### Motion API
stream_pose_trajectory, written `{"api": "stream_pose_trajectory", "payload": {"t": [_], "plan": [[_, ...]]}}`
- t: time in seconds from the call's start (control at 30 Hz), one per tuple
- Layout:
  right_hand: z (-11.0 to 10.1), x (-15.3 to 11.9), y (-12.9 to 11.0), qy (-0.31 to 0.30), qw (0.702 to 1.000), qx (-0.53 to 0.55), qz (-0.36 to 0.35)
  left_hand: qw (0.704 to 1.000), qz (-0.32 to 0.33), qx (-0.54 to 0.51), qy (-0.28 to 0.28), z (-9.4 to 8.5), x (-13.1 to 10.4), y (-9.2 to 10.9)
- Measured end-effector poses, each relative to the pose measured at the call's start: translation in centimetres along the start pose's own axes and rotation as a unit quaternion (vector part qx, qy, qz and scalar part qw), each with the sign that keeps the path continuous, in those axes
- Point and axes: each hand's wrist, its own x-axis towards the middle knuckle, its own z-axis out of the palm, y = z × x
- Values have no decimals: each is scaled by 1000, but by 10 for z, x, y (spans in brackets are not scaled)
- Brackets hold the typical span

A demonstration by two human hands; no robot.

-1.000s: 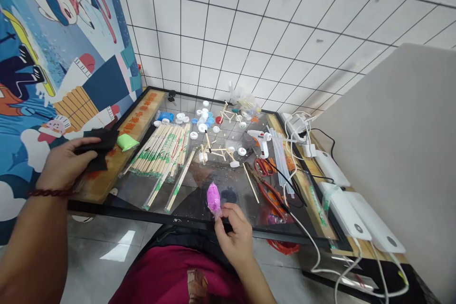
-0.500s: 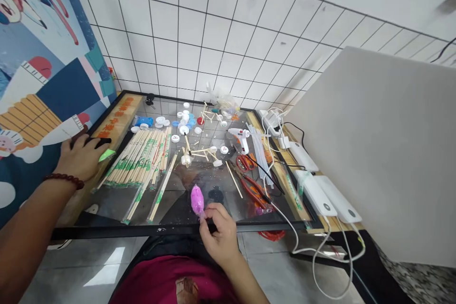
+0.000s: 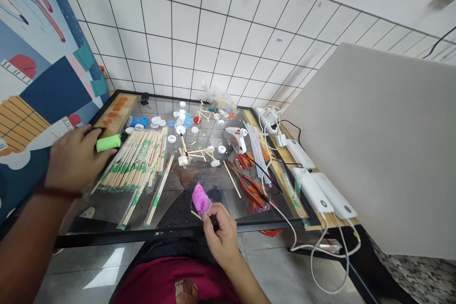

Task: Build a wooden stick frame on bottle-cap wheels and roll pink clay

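Right hand (image 3: pixel 223 232) has its thumb and index finger closed on the wrapper's end of a pink packet (image 3: pixel 200 198), at six o'clock on the counter (image 3: pixel 176 211). This packet's long axis runs from the fingertips toward eleven o'clock, its plump end farthest from the person. At nine to ten o'clock, the left hand (image 3: pixel 78 156) grips a green packet (image 3: pixel 109 143) between thumb and fingers; its long axis lies nearly along the nine-to-three line, its free end toward three.

Motion blurs the left hand, and its forearm is cut off at the seven-to-eight o'clock side. Whether the pink packet touches the glass cannot be told. A short pale strip (image 3: pixel 195 214) beside it is partly covered.

The counter's black near edge (image 3: pixel 171 233) passes just below the pink packet. Bare glass opens toward nine, as far as the wrapped chopsticks (image 3: pixel 160 194); toward two lies a loose stick (image 3: pixel 232 179), then pliers (image 3: pixel 251 190) at four. Stick frames (image 3: pixel 199 153) bound the twelve o'clock side.
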Motion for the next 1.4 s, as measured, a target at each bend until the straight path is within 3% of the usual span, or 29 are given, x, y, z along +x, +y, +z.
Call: {"api": "stream_pose_trajectory", "payload": {"t": [0.03,0.07,0.13,0.2,0.27,0.33,0.5,0.6,0.7,0.77,0.83,0.93,1.0,1.07,1.13,1.23,1.4], "plan": [[1,0,0,1,1000,-5,-3,997,8,-75,37,-3,-20,20],[2,1,-1,2,1000,-13,-10,988,17,-147,39,-5,-42,44],[5,3,-2,1,999,-32,-30,951,40,-305,-26,-3,-87,94],[8,4,-4,-3,997,-50,-55,919,28,-383,-85,7,-124,137],[11,6,-7,-9,993,-74,-90,891,-1,-435,-127,20,-144,165],[12,9,-11,-7,985,-108,-136,878,-37,-458,-133,30,-148,176],[22,22,-25,14,947,-193,-256,860,-72,-489,-130,30,-134,162],[32,27,-34,-14,933,-191,-306,882,-66,-448,-135,18,-128,144],[38,27,-38,-59,936,-164,-307,901,-59,-415,-113,1,-122,123],[38,23,-37,-85,951,-126,-269,897,-88,-426,-80,-10,-118,108],[35,16,-34,-77,977,-58,-188,872,-132,-463,-87,-19,-117,98],[31,7,-29,-55,994,83,-42,822,-148,-517,-187,-21,-122,97],[30,2,-26,-87,985,144,27,808,-129,-520,-244,-14,-127,103],[30,0,-23,-111,978,157,75,803,-135,-518,-261,-2,-131,111],[31,0,-20,-106,977,150,105,784,-170,-533,-268,9,-132,116],[31,4,-15,-92,978,150,116,732,-222,-568,-302,22,-130,116],[29,10,-8,-93,979,151,101,683,-300,-584,-320,27,-128,117]]}}
